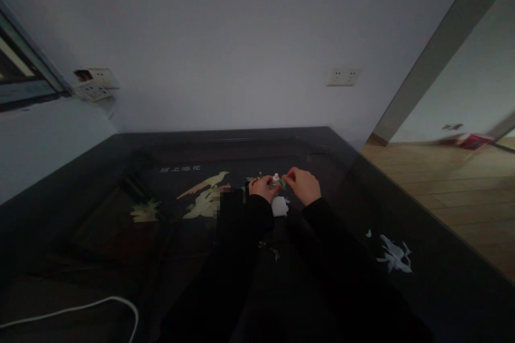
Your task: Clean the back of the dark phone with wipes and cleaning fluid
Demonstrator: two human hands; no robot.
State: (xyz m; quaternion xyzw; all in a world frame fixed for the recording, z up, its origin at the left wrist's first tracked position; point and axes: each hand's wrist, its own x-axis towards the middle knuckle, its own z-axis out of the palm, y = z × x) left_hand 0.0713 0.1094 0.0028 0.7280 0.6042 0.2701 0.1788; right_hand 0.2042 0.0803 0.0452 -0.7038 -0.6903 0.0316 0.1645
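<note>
Both hands meet over the middle of a dark table (402, 209) with an inlaid bird picture (205, 193). My left hand (263, 188) is closed around a small bottle (276, 180) with a white cap. My right hand (303, 185) pinches something small and greenish right beside the bottle's cap; what it is I cannot make out. A crumpled white paper (280, 206) lies on the table just under the hands. Both sleeves are black.
Torn white paper scraps (395, 256) lie on the table to the right. A white cable (80, 308) curves across the near left. Wall sockets (343, 76) sit on the wall behind, more sockets (94, 86) at left. Wooden floor (450, 182) opens to the right.
</note>
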